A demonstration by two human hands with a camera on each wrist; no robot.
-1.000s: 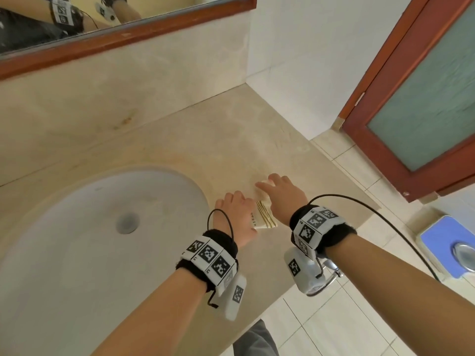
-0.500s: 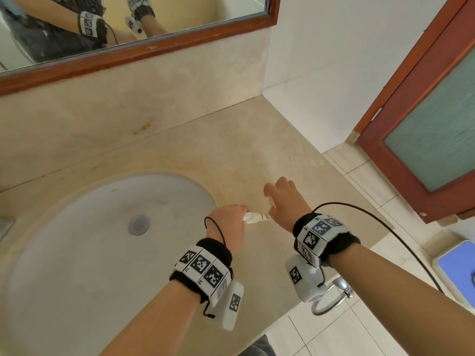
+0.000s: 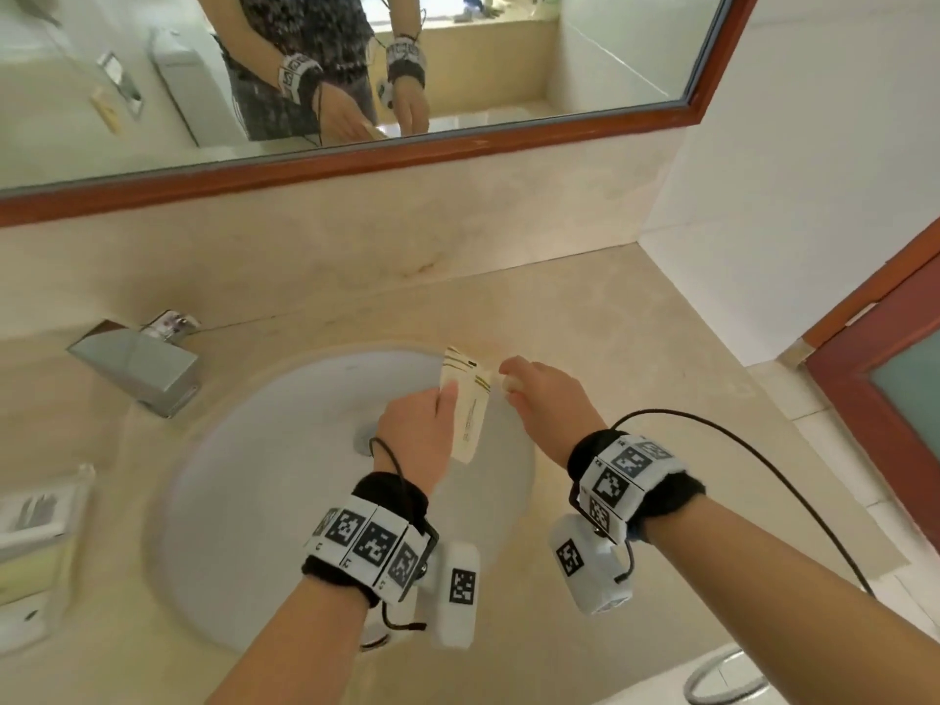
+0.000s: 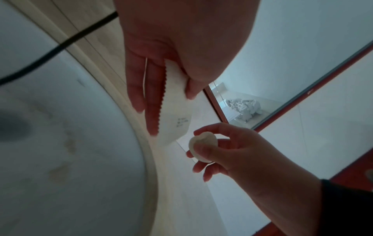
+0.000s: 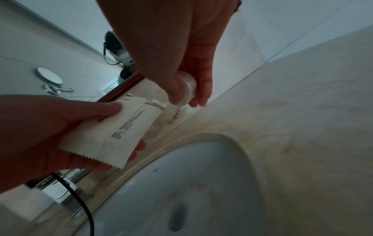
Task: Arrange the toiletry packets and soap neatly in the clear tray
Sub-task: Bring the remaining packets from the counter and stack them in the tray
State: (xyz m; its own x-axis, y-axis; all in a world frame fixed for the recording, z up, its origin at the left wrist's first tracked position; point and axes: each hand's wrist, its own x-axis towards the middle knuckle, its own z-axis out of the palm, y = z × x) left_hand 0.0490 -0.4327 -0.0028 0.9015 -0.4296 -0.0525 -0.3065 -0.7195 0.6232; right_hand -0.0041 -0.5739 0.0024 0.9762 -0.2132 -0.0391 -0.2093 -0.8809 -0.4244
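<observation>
My left hand [image 3: 424, 424] pinches cream toiletry packets [image 3: 470, 404] with gold stripes and serrated ends, held upright over the right side of the sink. The packets [image 4: 171, 102] sit between thumb and fingers in the left wrist view, and the packets [image 5: 121, 129] show printed text in the right wrist view. My right hand [image 3: 544, 394] grips a small round white soap [image 3: 511, 383] just right of the packets, above the sink's rim. The soap [image 4: 203, 146] and soap [image 5: 186, 87] show between fingertips. A clear tray [image 3: 84, 480] stands at the far left edge, blurred.
A white oval sink [image 3: 285, 501] fills the middle of the beige counter [image 3: 636, 358]. A square chrome tap [image 3: 137, 366] stands behind it at the left. A wood-framed mirror [image 3: 458, 145] runs above. A red-framed glass door [image 3: 895, 379] lies to the right.
Both hands lifted off the counter's right part and moved left over the sink. The left hand raised the packets upright; the right hand picked up the soap. The view swung left.
</observation>
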